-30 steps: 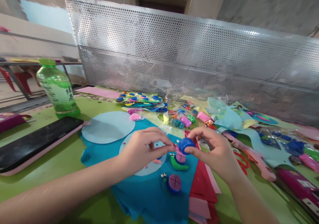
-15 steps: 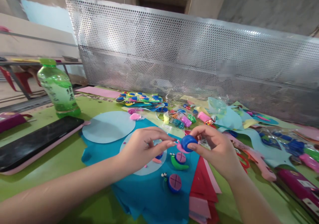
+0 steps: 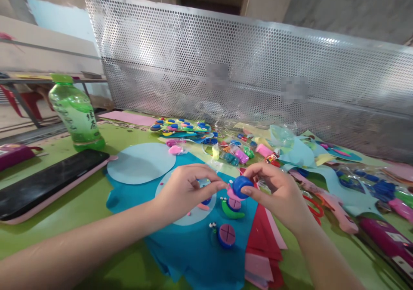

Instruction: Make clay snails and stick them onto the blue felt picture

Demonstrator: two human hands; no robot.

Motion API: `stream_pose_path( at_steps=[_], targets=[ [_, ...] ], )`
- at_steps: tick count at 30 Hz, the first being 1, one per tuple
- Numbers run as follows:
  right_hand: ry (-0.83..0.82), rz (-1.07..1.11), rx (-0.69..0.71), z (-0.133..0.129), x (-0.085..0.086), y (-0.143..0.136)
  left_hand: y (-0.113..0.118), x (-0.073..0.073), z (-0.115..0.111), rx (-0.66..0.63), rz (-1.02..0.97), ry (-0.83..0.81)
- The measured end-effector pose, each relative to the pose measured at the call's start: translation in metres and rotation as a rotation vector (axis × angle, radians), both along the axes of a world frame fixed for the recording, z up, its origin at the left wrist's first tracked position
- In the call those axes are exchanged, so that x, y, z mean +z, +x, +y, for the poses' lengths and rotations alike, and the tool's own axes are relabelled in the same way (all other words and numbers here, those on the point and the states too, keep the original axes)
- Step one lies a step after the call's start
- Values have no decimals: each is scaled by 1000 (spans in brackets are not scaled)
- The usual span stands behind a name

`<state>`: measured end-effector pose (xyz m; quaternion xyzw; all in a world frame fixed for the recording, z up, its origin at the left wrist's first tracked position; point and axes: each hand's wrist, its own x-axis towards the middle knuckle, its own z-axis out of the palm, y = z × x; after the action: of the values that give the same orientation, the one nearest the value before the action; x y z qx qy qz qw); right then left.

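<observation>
Between the thumb and fingers of my right hand (image 3: 277,191) is a clay snail (image 3: 242,187) with a blue shell and a pink body. A small white eye shows at its head. My left hand (image 3: 193,189) is pinched right beside that head; whatever its fingertips hold is too small to make out. Below the held snail, a green clay snail (image 3: 232,212) with a pink-topped shell rests on blue paper (image 3: 193,251). Nearer me lies another clay snail (image 3: 226,236), its pink disc marked with a cross. A pale blue paper disc (image 3: 183,217) with clay pieces is partly hidden by my left hand.
A plain pale blue disc (image 3: 141,163), a phone (image 3: 51,184) and a green bottle (image 3: 75,113) are on the left. Bagged clay (image 3: 240,155) and finished pieces (image 3: 180,126) lie at the back. Right are a pink glue gun (image 3: 335,212) and red paper (image 3: 263,236).
My right hand has tilted the snail and brought it slightly left and down, so it overlaps the green snail's shell in view. A white eye now shows on its head. My left hand barely moved.
</observation>
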<state>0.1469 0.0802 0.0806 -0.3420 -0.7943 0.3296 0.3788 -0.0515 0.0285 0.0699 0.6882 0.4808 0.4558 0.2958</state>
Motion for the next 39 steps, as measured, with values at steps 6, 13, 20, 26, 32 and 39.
stream_pose_path(
  at_steps=[6, 13, 20, 26, 32, 39],
  targets=[
    [-19, -39, -59, 1, 1, -1, 0, 2, -1, 12, -5, -58],
    [-163, -179, -172, 17, -3, 6, 1, -3, 5, -21, -190, -202],
    [-227, -471, -244, 35, -14, 11, -1, -11, 13, 15, -190, -211],
    [-145, -538, -258, 46, -34, 13, -2, -8, 14, -21, -173, -161],
    [-64, -601, -330, 49, -43, 16, -3, -7, 12, -25, -158, -151],
    [183, -705, -408, 48, -34, 6, -3, -5, 10, -42, -174, -125]
  ],
)
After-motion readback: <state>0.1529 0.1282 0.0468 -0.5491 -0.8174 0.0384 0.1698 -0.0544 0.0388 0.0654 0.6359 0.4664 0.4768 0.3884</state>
